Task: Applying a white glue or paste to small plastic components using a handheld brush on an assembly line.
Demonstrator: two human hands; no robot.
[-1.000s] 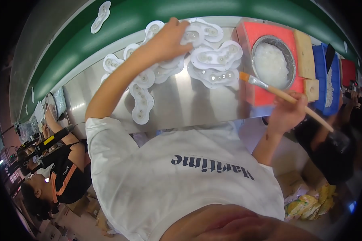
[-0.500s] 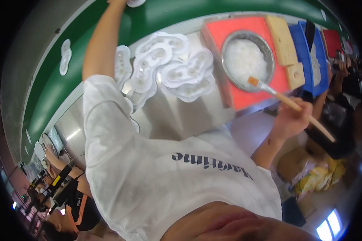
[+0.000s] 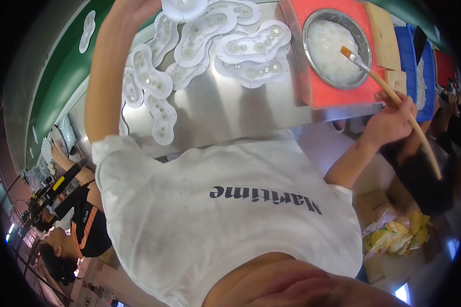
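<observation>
My right hand (image 3: 394, 120) is closed round the wooden handle of a flat paintbrush (image 3: 394, 96). The brush's brown bristles are over a round metal bowl (image 3: 306, 38) of white, wet-looking paste (image 3: 329, 48); whether they touch the paste I cannot tell. At the top edge, my left hand (image 3: 138, 9) is partly cut off and holds a white, rounded plastic piece (image 3: 183, 7). Just beyond my chest, several white wavy-edged plastic pieces (image 3: 202, 33) with small round metal-looking discs lie on the steel table, some overlapping.
The bowl rests in a red foam block (image 3: 338, 100) at the right of the steel table (image 3: 225, 123). Beside it are yellowish foam blocks (image 3: 383, 38) and a blue tray (image 3: 407, 48). A green conveyor belt (image 3: 61, 84) carries another white piece (image 3: 87, 31). Another person (image 3: 84, 220) works at left.
My left hand has come closer with the white plastic piece, which shows more now. The brush tip has moved further over the bowl. The whole view has shifted, and more white pieces show.
</observation>
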